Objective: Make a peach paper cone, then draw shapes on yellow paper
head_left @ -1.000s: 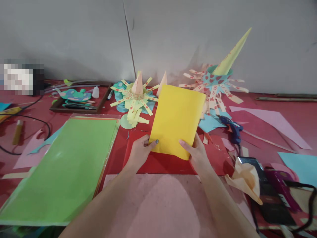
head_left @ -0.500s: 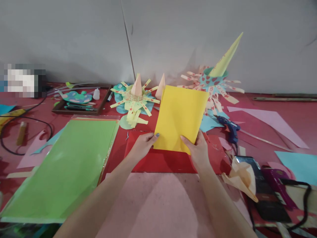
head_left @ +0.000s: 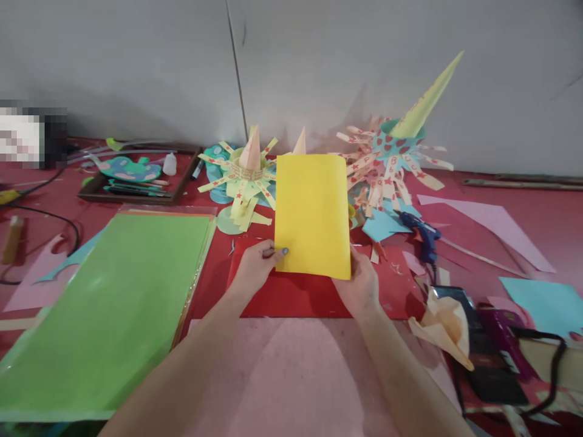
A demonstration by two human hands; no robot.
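Note:
A sheet of yellow paper (head_left: 312, 212), perhaps folded, is held up in front of me above red sheets (head_left: 291, 297). My left hand (head_left: 256, 265) grips its lower left edge, thumb on the front face. At the lower right corner, my right hand (head_left: 359, 282) holds the paper from behind, with most of its fingers hidden. Behind the sheet, a pale pink paper cone (head_left: 300, 143) shows only its tip. To the left of the paper stands a paper piece with a pink cone and radiating yellow strips (head_left: 248, 173).
A green sheet stack (head_left: 104, 303) in clear plastic lies left. Behind it is a brown tray (head_left: 86, 195) with pens. On the right are a taller paper cone piece (head_left: 428, 97), a blue glue gun (head_left: 421, 233), a crumpled cream paper (head_left: 444, 328) and a black phone-like object (head_left: 494, 376).
The yellow paper has turned from a slant to nearly upright and shifted slightly left. My right thumb has moved off its front face. The view has shifted a little.

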